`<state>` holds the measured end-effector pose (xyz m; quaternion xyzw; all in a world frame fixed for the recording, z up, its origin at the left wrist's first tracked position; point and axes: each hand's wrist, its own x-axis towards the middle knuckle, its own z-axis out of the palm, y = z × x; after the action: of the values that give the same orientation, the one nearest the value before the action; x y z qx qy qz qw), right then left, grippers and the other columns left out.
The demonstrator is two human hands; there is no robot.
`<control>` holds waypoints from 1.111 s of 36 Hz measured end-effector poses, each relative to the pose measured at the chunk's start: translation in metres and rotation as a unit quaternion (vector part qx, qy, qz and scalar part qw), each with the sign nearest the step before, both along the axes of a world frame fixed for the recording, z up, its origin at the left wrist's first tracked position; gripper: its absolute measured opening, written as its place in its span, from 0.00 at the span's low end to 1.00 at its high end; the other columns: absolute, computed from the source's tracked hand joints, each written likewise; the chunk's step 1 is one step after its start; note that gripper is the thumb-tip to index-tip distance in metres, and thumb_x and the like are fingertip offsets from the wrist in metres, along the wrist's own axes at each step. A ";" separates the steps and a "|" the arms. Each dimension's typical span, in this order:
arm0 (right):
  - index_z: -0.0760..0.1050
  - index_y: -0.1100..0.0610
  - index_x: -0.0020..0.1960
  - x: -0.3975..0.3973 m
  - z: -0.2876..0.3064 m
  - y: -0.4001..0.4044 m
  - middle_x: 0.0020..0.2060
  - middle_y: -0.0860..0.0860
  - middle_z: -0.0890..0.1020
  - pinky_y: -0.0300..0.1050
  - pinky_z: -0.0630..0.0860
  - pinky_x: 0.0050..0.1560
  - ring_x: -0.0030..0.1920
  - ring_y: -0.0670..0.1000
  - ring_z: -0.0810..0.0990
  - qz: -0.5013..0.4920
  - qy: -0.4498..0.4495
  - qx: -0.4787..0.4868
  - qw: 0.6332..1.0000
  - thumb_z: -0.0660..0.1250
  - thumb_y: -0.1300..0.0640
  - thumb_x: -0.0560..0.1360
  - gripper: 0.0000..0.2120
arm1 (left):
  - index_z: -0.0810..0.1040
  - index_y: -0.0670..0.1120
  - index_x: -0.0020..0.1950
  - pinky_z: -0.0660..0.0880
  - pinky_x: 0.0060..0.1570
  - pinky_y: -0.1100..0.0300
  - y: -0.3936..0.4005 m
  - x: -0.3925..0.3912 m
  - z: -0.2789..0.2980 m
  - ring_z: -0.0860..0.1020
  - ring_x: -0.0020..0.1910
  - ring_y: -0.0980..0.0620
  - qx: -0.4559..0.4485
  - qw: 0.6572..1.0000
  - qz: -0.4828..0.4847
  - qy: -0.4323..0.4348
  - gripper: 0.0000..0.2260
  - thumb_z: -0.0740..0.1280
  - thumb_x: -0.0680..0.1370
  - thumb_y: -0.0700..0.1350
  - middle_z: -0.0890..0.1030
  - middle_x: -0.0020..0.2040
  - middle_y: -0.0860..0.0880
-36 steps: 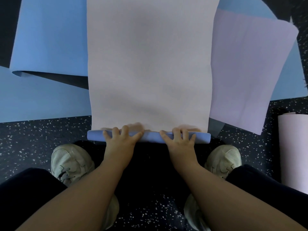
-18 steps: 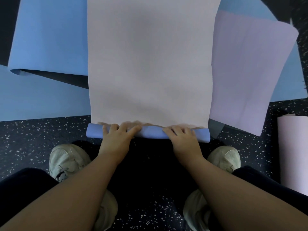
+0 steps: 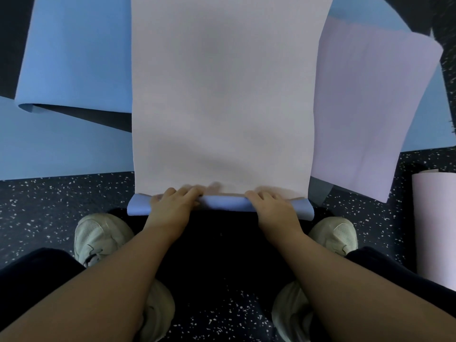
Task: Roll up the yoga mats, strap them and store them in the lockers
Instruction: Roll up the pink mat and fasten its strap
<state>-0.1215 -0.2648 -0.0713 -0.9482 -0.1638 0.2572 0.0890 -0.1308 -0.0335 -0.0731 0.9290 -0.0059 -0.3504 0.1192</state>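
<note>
— Mat first: where does the one being rolled lie?

— Straight ahead on the speckled dark floor [image 3: 49, 206]. The pink yoga mat [image 3: 222, 95] stretches away from the person, pale face up, and its near end is turned over into a narrow roll [image 3: 222, 203] that shows a blue underside. The roll lies crosswise just ahead of the two pale shoes [image 3: 103, 235].

— And the hands?

— Both are on the roll, apart from each other. The left hand [image 3: 172, 206] sits near the roll's left end, fingers curled over its top toward the flat part of the mat. The right hand [image 3: 274, 206] sits toward the right end, fingers bent over the roll in the same way. The fingertips look blurred, so I cannot tell how far they wrap under the far side.

— What else lies around?

— A blue mat [image 3: 74, 58] lies to the left, partly under the pink one, with its near edge folded back on itself. A lilac mat [image 3: 370, 107] lies to the right, its left side tucked under the pink mat, with more blue showing beyond it. At the right edge, a rolled pale mat [image 3: 434, 223] lies on the floor, well apart from the hands. Dark trouser legs frame the bottom of the view.
</note>
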 end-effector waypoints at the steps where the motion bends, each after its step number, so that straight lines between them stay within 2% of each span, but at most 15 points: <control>1: 0.67 0.53 0.70 0.003 -0.001 -0.001 0.58 0.55 0.75 0.54 0.72 0.49 0.58 0.62 0.74 0.003 0.023 -0.013 1.000 0.58 0.60 0.76 0.22 | 0.64 0.59 0.68 0.64 0.60 0.50 0.000 0.002 0.000 0.67 0.62 0.47 0.003 1.000 0.004 0.007 0.15 0.58 0.82 0.50 0.69 0.68 0.52; 2: 0.64 0.52 0.72 0.006 -0.001 -0.001 0.63 0.54 0.72 0.53 0.71 0.54 0.62 0.60 0.71 0.002 0.044 -0.023 0.999 0.55 0.59 0.78 0.23 | 0.64 0.59 0.68 0.65 0.59 0.49 0.000 0.005 0.000 0.68 0.62 0.47 0.005 1.000 0.011 0.012 0.14 0.57 0.82 0.49 0.69 0.68 0.52; 4: 0.64 0.51 0.72 0.012 0.002 0.000 0.65 0.54 0.69 0.54 0.70 0.56 0.63 0.59 0.69 -0.017 0.062 -0.016 0.998 0.51 0.59 0.77 0.24 | 0.65 0.60 0.69 0.68 0.59 0.49 0.000 0.012 0.000 0.69 0.62 0.45 0.011 0.999 0.028 0.025 0.15 0.55 0.83 0.49 0.70 0.68 0.51; 6: 0.67 0.52 0.70 0.018 0.003 0.003 0.63 0.54 0.67 0.54 0.70 0.56 0.60 0.58 0.67 -0.032 0.052 -0.012 0.998 0.54 0.61 0.77 0.22 | 0.66 0.60 0.69 0.68 0.59 0.47 -0.002 0.018 -0.001 0.69 0.62 0.44 0.020 0.998 0.049 0.039 0.14 0.53 0.84 0.50 0.71 0.68 0.49; 8: 0.69 0.52 0.69 0.023 0.003 0.006 0.61 0.54 0.66 0.51 0.69 0.54 0.59 0.57 0.66 -0.035 0.040 -0.022 0.998 0.56 0.63 0.77 0.21 | 0.68 0.57 0.68 0.69 0.58 0.45 -0.004 0.022 0.000 0.71 0.60 0.42 0.027 0.997 0.066 0.042 0.13 0.53 0.84 0.51 0.71 0.62 0.45; 11: 0.69 0.52 0.68 0.027 0.003 0.009 0.60 0.55 0.67 0.50 0.68 0.54 0.59 0.57 0.66 -0.040 0.026 -0.026 0.999 0.56 0.63 0.77 0.20 | 0.67 0.50 0.64 0.71 0.54 0.45 -0.009 0.022 0.003 0.72 0.51 0.42 0.028 0.996 0.088 0.005 0.11 0.57 0.82 0.51 0.64 0.54 0.45; 15: 0.69 0.53 0.65 0.023 0.001 0.011 0.61 0.54 0.69 0.51 0.65 0.55 0.58 0.57 0.68 -0.066 -0.016 -0.043 0.997 0.58 0.63 0.78 0.16 | 0.65 0.47 0.67 0.71 0.55 0.47 -0.017 0.020 0.008 0.67 0.57 0.42 0.069 0.990 0.099 -0.078 0.18 0.64 0.79 0.50 0.64 0.59 0.42; 17: 0.73 0.55 0.59 0.022 0.001 0.016 0.55 0.55 0.74 0.52 0.63 0.49 0.55 0.58 0.70 -0.064 -0.068 -0.052 0.994 0.63 0.64 0.75 0.13 | 0.65 0.50 0.68 0.68 0.54 0.48 -0.024 0.021 0.012 0.65 0.58 0.43 0.103 0.987 0.073 -0.099 0.18 0.63 0.79 0.48 0.65 0.59 0.43; 20: 0.77 0.58 0.41 0.023 -0.001 0.024 0.38 0.56 0.76 0.47 0.61 0.36 0.39 0.59 0.74 -0.064 -0.144 -0.048 0.986 0.73 0.68 0.60 0.12 | 0.65 0.51 0.67 0.68 0.51 0.50 -0.032 0.023 0.013 0.67 0.56 0.43 0.135 0.983 0.061 -0.105 0.19 0.65 0.77 0.40 0.67 0.57 0.45; 22: 0.76 0.60 0.39 0.020 -0.003 0.029 0.36 0.57 0.75 0.46 0.60 0.32 0.34 0.59 0.74 -0.072 -0.172 -0.008 0.982 0.65 0.69 0.62 0.08 | 0.67 0.49 0.65 0.68 0.45 0.52 -0.033 0.026 0.013 0.69 0.55 0.43 0.112 0.986 0.092 -0.087 0.16 0.64 0.79 0.39 0.68 0.56 0.44; 25: 0.73 0.59 0.38 0.012 -0.005 0.031 0.34 0.55 0.74 0.44 0.58 0.29 0.31 0.56 0.73 -0.092 -0.205 0.044 0.974 0.51 0.63 0.65 0.12 | 0.68 0.48 0.64 0.68 0.43 0.54 -0.033 0.027 0.010 0.69 0.56 0.43 0.101 0.987 0.094 -0.079 0.15 0.63 0.79 0.40 0.70 0.57 0.45; 31: 0.75 0.62 0.42 -0.003 -0.018 0.025 0.37 0.56 0.74 0.48 0.69 0.33 0.35 0.57 0.72 -0.084 -0.263 0.073 0.958 0.55 0.66 0.66 0.11 | 0.70 0.47 0.62 0.64 0.43 0.54 -0.029 0.026 0.009 0.68 0.55 0.44 0.090 0.987 0.087 -0.104 0.12 0.63 0.79 0.39 0.70 0.56 0.46; 35: 0.78 0.64 0.48 -0.006 -0.022 0.021 0.42 0.58 0.79 0.51 0.78 0.39 0.41 0.58 0.77 -0.069 -0.266 0.079 0.958 0.61 0.59 0.66 0.15 | 0.72 0.45 0.61 0.66 0.45 0.53 -0.032 0.026 0.011 0.68 0.55 0.43 0.083 0.985 0.070 -0.135 0.11 0.59 0.82 0.49 0.70 0.56 0.45; 38: 0.78 0.63 0.48 -0.003 -0.023 0.020 0.42 0.56 0.79 0.47 0.77 0.36 0.40 0.57 0.77 -0.072 -0.254 0.071 0.962 0.74 0.64 0.62 0.15 | 0.72 0.45 0.62 0.67 0.50 0.51 -0.033 0.020 0.013 0.67 0.57 0.43 0.081 0.988 0.053 -0.119 0.23 0.58 0.79 0.62 0.69 0.58 0.45; 40: 0.77 0.62 0.45 0.001 -0.024 0.020 0.39 0.55 0.78 0.44 0.74 0.33 0.38 0.56 0.77 -0.078 -0.239 0.067 0.966 0.78 0.67 0.59 0.17 | 0.70 0.46 0.65 0.66 0.51 0.52 -0.032 0.016 0.014 0.66 0.58 0.43 0.097 0.990 0.015 -0.100 0.27 0.60 0.76 0.65 0.67 0.59 0.45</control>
<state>-0.1201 -0.2443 -0.0949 -0.9838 -0.1229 0.0042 0.1308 -0.1145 -0.0659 -0.0595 0.9666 0.0298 -0.2526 0.0327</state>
